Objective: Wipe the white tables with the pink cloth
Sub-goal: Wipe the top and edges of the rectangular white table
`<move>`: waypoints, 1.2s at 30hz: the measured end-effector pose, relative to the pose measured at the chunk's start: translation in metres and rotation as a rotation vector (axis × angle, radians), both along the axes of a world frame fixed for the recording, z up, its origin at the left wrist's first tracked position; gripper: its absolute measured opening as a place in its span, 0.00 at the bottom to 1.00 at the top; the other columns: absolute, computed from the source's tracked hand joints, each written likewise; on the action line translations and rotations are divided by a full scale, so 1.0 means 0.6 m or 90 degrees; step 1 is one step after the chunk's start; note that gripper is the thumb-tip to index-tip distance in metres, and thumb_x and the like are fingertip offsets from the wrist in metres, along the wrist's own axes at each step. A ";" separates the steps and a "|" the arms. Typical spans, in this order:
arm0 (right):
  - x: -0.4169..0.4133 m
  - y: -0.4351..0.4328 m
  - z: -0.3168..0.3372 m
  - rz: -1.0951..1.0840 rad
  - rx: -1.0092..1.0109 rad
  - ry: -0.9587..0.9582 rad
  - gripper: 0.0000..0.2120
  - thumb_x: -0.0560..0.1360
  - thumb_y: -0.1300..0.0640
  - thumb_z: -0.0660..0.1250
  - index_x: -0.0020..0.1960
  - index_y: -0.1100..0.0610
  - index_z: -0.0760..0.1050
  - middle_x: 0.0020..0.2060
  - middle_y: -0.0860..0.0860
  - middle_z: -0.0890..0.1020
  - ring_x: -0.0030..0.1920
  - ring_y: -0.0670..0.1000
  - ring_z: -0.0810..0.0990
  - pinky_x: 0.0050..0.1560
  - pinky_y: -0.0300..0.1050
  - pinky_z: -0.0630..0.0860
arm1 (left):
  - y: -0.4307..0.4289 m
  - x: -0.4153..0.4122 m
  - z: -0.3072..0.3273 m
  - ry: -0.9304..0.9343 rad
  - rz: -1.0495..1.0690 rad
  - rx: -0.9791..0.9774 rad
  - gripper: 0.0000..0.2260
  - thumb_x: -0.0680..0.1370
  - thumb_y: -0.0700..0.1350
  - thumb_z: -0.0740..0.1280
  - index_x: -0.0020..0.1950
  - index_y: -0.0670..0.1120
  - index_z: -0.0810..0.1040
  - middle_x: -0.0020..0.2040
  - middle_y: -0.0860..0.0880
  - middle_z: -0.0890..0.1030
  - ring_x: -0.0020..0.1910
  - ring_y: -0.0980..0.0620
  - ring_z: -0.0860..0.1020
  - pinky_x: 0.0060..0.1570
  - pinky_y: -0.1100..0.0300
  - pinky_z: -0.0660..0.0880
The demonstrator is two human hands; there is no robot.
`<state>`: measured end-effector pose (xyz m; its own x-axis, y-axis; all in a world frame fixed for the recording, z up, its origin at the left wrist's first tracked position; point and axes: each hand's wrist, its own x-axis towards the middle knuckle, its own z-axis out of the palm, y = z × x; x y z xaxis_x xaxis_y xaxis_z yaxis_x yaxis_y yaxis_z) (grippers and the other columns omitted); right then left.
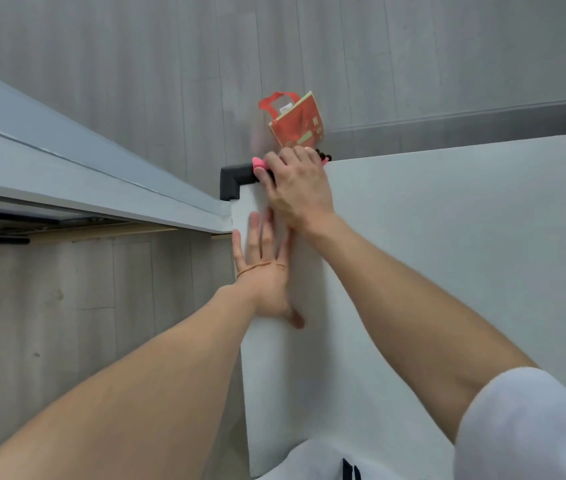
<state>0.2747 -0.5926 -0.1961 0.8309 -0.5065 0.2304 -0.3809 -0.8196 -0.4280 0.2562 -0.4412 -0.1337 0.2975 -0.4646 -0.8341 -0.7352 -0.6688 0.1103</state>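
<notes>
Far left, we list a grey ledge (84,174) running diagonally above the wood-grain floor (49,323). Next, a black corner guard (231,181) caps the far left corner of the white bench (448,271). Left grip (264,268): released, fingers straight, palm flat on the bench by its left edge. Pink cloth (259,163): on the bench's far edge, just beside the guard, mostly covered. Right grip (295,185): fingers bent over the cloth, grasping it. Beyond, we note a red bag (297,124) on the floor. Lower right, a white sleeve (531,427).
</notes>
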 end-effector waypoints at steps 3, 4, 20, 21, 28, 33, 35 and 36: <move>-0.111 -0.133 0.006 -0.042 -0.026 0.038 0.17 0.87 0.44 0.62 0.47 0.54 0.79 0.44 0.54 0.84 0.49 0.61 0.79 0.59 0.57 0.73 | 0.007 0.000 0.003 0.020 0.029 -0.060 0.83 0.57 0.71 0.85 0.77 0.53 0.15 0.72 0.41 0.11 0.72 0.37 0.11 0.74 0.28 0.24; -0.152 -0.176 0.012 -0.070 -0.031 0.057 0.18 0.88 0.44 0.62 0.47 0.55 0.79 0.44 0.55 0.84 0.49 0.61 0.79 0.60 0.58 0.72 | 0.008 0.000 0.003 0.022 0.026 -0.062 0.83 0.57 0.70 0.85 0.78 0.53 0.16 0.72 0.42 0.11 0.72 0.37 0.11 0.74 0.28 0.24; -0.216 -0.247 0.030 -0.129 -0.028 0.103 0.17 0.85 0.43 0.63 0.49 0.54 0.82 0.46 0.57 0.86 0.50 0.62 0.79 0.61 0.57 0.72 | 0.003 0.000 0.015 0.021 0.029 -0.044 0.84 0.55 0.71 0.85 0.77 0.55 0.15 0.73 0.43 0.11 0.72 0.38 0.11 0.75 0.30 0.23; -0.255 -0.289 0.029 -0.185 -0.044 0.115 0.19 0.86 0.43 0.61 0.49 0.55 0.81 0.46 0.58 0.85 0.52 0.62 0.78 0.64 0.58 0.71 | 0.003 0.000 0.015 0.019 0.027 -0.040 0.84 0.55 0.71 0.85 0.77 0.55 0.15 0.73 0.43 0.11 0.72 0.38 0.11 0.75 0.31 0.23; -0.043 -0.035 0.024 -0.118 0.007 0.093 0.13 0.84 0.50 0.63 0.50 0.55 0.82 0.48 0.57 0.85 0.54 0.61 0.80 0.70 0.61 0.69 | -0.007 0.001 0.015 -0.005 0.025 0.014 0.85 0.53 0.75 0.83 0.75 0.54 0.13 0.70 0.42 0.09 0.71 0.38 0.11 0.76 0.30 0.25; -0.090 -0.096 0.028 -0.007 0.010 0.085 0.14 0.83 0.45 0.63 0.51 0.54 0.82 0.47 0.55 0.85 0.53 0.60 0.80 0.64 0.57 0.69 | -0.005 -0.004 0.010 -0.013 0.033 0.009 0.86 0.51 0.74 0.84 0.75 0.56 0.13 0.71 0.43 0.10 0.72 0.39 0.12 0.77 0.30 0.26; -0.201 -0.224 0.008 -0.099 -0.062 0.068 0.15 0.83 0.46 0.64 0.48 0.55 0.81 0.45 0.57 0.84 0.50 0.61 0.79 0.62 0.58 0.71 | -0.005 -0.004 0.013 -0.012 0.036 0.019 0.86 0.52 0.74 0.85 0.74 0.56 0.12 0.71 0.44 0.09 0.72 0.39 0.11 0.77 0.31 0.26; -0.262 -0.296 0.009 -0.145 -0.081 0.098 0.16 0.84 0.45 0.62 0.49 0.56 0.80 0.46 0.58 0.83 0.51 0.61 0.78 0.63 0.58 0.71 | -0.008 -0.006 0.017 -0.014 0.031 0.035 0.85 0.53 0.74 0.85 0.74 0.55 0.12 0.70 0.44 0.09 0.71 0.39 0.11 0.77 0.31 0.26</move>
